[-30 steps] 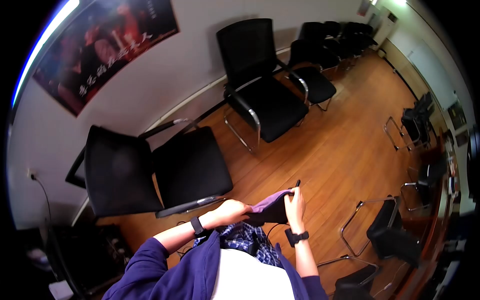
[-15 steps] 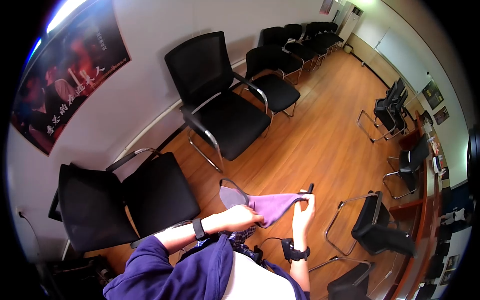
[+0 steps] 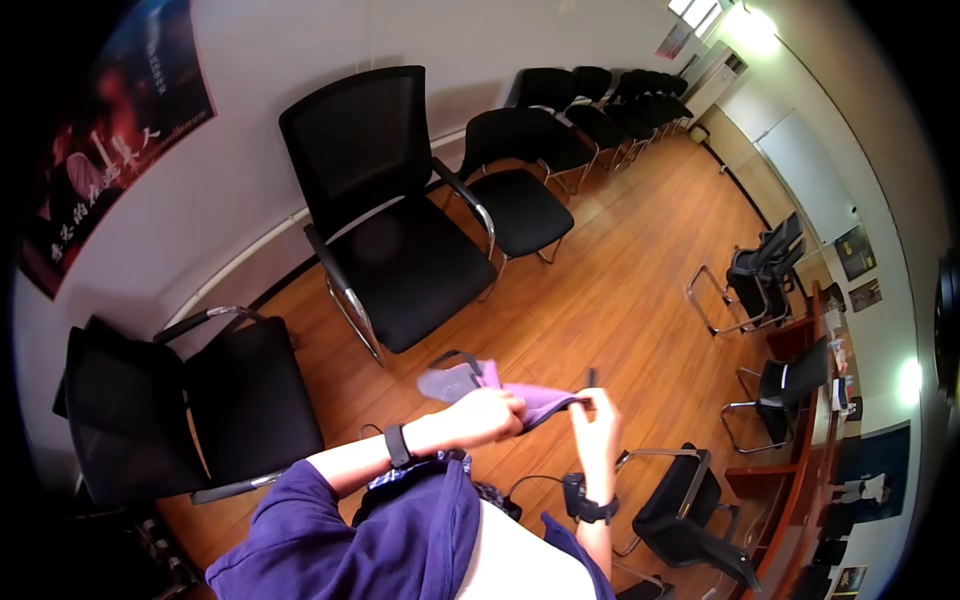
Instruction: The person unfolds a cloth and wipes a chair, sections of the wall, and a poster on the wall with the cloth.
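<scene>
Left hand [image 3: 490,416] clenching grip on black-edged purple cloth [image 3: 543,397]; right hand [image 3: 598,425] pinching its end; cloth stretching between them above brown wooden floor [image 3: 600,290]. Dark red poster [image 3: 110,140] showing white Chinese characters ending "美人".

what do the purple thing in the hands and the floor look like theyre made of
Purple thing: probably soft matte fabric; it bends and shows no shine. Floor: wood or wood-look laminate, lightly glossy, from its plank seams and pale reflections.

Black armchair [image 3: 400,250] on wooden floor [image 3: 610,260] — poster [image 3: 120,130] on wall [image 3: 250,70].
</scene>
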Demonstrator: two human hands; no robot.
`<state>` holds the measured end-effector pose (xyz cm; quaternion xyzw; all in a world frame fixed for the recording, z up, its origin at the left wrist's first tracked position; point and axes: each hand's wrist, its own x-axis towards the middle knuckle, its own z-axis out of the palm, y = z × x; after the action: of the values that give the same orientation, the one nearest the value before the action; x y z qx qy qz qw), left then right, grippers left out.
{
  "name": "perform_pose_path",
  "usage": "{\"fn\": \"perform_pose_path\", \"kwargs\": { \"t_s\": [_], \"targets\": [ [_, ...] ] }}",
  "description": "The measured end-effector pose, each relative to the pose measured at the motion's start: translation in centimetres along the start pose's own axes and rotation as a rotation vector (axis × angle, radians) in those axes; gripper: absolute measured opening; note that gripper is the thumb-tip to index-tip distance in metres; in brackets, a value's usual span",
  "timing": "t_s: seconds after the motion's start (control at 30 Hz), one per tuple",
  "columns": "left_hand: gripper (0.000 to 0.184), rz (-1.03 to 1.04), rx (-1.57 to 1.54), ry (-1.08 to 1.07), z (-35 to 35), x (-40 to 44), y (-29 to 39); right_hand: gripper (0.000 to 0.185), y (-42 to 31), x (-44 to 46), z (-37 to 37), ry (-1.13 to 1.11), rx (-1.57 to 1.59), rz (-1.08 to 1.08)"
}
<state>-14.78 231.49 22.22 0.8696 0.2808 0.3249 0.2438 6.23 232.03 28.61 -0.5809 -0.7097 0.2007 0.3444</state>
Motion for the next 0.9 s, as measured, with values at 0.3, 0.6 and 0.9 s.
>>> {"fn": "perform_pose_path", "kwargs": {
  "t_s": [0.3,0.6,0.9],
  "targets": [
    [0.020,-0.483,-0.020,-0.019,-1.0,4.4,-4.4,0.012,5.0,5.1,1.0,-0.480,0.221,0.042],
    [0.017,-0.506,0.296,0.107,1.1,17.6,-9.1,0.012,16.5,21.2,-4.8,-0.006,0.620,0.001],
    [0.012,-0.553,0.289,0.395,3.5,35.0,-13.2,0.016,23.0,29.9,-10.4,-0.850,0.189,-0.202]
  ]
}}
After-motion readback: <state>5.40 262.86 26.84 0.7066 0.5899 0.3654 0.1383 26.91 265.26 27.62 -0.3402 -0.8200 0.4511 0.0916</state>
